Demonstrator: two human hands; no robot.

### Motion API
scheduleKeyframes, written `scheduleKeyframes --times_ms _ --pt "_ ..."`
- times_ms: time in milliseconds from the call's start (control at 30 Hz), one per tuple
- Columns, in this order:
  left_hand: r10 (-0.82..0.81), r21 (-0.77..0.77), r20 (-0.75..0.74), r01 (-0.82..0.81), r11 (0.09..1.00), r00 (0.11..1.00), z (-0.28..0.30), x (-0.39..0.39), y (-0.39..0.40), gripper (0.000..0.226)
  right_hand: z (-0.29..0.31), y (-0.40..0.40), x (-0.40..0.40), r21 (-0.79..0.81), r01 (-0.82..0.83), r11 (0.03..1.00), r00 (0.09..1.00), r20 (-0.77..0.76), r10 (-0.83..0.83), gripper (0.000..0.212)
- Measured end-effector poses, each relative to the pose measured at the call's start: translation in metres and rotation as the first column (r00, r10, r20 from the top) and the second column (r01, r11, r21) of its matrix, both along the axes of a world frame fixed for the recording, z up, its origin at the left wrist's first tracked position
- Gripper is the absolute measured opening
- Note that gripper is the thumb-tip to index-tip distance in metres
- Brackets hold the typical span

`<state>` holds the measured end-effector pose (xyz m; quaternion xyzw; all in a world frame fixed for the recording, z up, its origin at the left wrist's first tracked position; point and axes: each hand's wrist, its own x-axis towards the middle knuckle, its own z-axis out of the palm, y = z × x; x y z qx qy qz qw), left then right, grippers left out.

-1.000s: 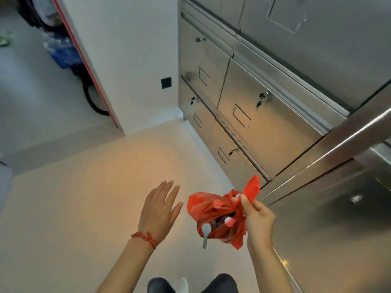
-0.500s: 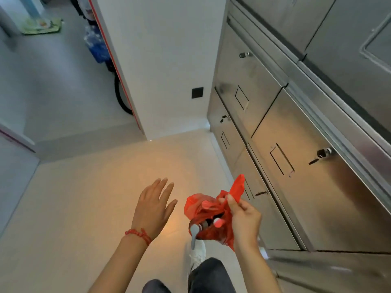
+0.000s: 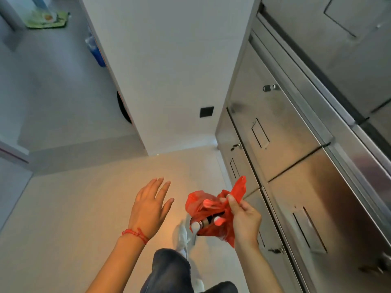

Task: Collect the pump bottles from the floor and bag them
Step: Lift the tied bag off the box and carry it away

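A red plastic bag (image 3: 208,210) hangs from my right hand (image 3: 244,219), which pinches its gathered top near the lower middle of the view. Pump bottles sit inside it: a white pump head (image 3: 195,226) pokes out of the bag's mouth, and pink-looking pump tops show through the plastic. My left hand (image 3: 151,206), with a red string at the wrist, hovers flat and spread just left of the bag, touching nothing. No loose bottle shows on the floor.
Stainless steel cabinets (image 3: 296,166) with locks and recessed handles run along the right. A white wall corner (image 3: 169,81) with a black socket (image 3: 206,112) stands ahead. The beige floor (image 3: 74,208) spreads left; my leg and white shoe (image 3: 183,237) are below the bag.
The view has swung left and tilted up along the cabinets, and my leg has stepped forward. Both hands keep their pose, the right still holding the bag.
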<state>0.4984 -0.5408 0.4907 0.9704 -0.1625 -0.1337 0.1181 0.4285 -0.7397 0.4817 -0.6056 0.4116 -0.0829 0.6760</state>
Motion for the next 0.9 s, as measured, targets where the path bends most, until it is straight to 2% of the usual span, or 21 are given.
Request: scheduleKeyframes --times_ms 267,433,633,900 --pt "-0.057 -0.004 -0.003 0.057 0.998 0.998 -0.011 0.118 -0.023 0.069 -0.010 -0.021 0.118 0.032 0.035 0.999 0.998 -0.044 -0.034 0.019" --pt "-0.039 0.005 -0.034 0.039 0.999 0.999 -0.025 0.181 -0.040 0.072 -0.025 -0.039 0.188 0.039 0.038 0.999 0.997 -0.068 -0.036 0.022" --pt "0.009 0.017 -0.058 -0.008 1.000 0.998 -0.055 0.246 -0.064 0.069 -0.061 -0.063 0.264 0.046 0.006 0.999 0.997 -0.076 -0.003 0.025" --pt "0.018 -0.007 -0.076 -0.019 1.000 0.997 -0.120 0.313 -0.083 0.065 -0.140 -0.088 0.342 0.037 0.063 0.997 0.990 -0.126 -0.058 0.027"
